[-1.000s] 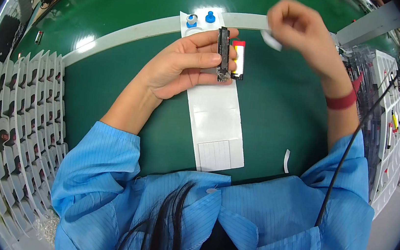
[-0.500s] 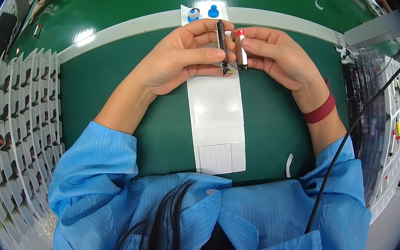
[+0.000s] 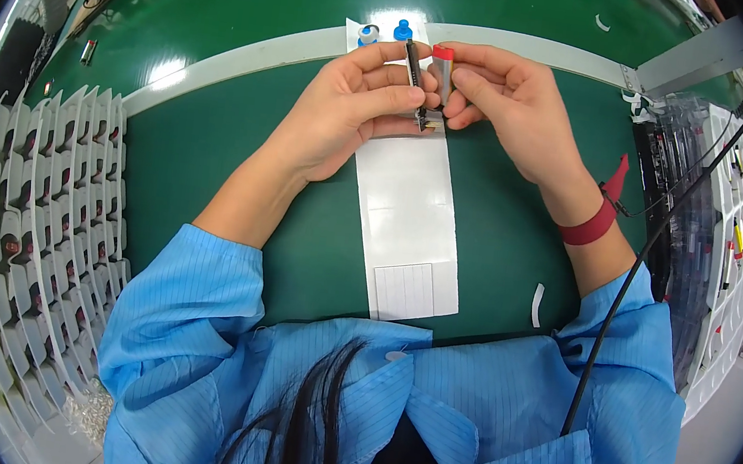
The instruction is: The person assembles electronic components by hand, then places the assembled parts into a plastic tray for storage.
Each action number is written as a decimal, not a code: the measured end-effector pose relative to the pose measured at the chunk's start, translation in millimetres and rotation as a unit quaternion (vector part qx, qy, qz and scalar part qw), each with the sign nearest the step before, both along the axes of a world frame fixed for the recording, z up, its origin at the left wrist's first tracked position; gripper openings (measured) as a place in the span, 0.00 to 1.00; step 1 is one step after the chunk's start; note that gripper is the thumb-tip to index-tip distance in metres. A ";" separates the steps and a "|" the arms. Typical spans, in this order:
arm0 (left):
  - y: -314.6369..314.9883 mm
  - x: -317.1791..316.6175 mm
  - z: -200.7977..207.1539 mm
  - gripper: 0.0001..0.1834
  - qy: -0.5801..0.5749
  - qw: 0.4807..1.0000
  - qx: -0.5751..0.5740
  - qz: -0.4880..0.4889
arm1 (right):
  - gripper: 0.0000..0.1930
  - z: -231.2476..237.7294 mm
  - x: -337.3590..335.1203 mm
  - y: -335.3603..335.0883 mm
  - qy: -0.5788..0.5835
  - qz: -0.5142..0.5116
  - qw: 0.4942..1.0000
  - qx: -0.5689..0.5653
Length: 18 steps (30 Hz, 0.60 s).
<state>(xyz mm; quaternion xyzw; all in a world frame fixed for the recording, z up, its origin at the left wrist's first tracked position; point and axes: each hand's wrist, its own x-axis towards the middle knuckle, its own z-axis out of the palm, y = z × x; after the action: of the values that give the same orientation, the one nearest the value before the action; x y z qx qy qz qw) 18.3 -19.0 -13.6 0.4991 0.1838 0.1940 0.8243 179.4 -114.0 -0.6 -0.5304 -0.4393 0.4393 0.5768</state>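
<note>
Between the thumb and fingers of my left hand [image 3: 340, 109] is a narrow black part [image 3: 413, 70], held on edge and nearly upright, with small metal bits near its lower end. Pinched in my right hand [image 3: 518, 111] is a slim silver battery [image 3: 443, 73] with a red end, close beside the black part. Whether the two are joined at the bottom cannot be made out. Both hands are above the top of a long white sheet [image 3: 408, 190] lying on the green mat [image 3: 521, 203].
Beyond my hands, two blue-and-white bottle-like pieces [image 3: 403, 30] stand by a pale rail [image 3: 503, 41]. Grey racks of small parts [image 3: 45, 204] rise at left; a white tray [image 3: 708, 298] lies at right. A black cord [image 3: 626, 289] crosses near my right arm, which wears a red wristband [image 3: 592, 225].
The battery has turned more upright and shows its flat silver side, and my right fingers have shifted on it. The black part stays in my left hand. The whole view has shifted slightly.
</note>
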 end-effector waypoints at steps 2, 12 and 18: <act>1.4 0.7 -1.9 0.22 0.004 1.000 -0.003 -0.006 | 0.14 -1.7 7.7 0.9 -0.059 0.018 0.998 -0.010; -8.9 3.1 -1.4 0.22 0.013 0.999 0.031 0.031 | 0.14 4.6 -8.1 -6.1 -0.332 -0.057 0.938 0.081; -13.4 5.1 -7.2 0.22 0.015 0.996 0.073 0.048 | 0.15 8.8 -7.6 -9.2 -0.377 -0.050 0.922 0.070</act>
<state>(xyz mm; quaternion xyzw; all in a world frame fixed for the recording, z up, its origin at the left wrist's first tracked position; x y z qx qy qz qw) 23.4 -32.4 -20.8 0.5515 0.2047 0.2388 0.7726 171.8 -123.2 8.2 -0.6365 -0.6269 0.1456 0.4251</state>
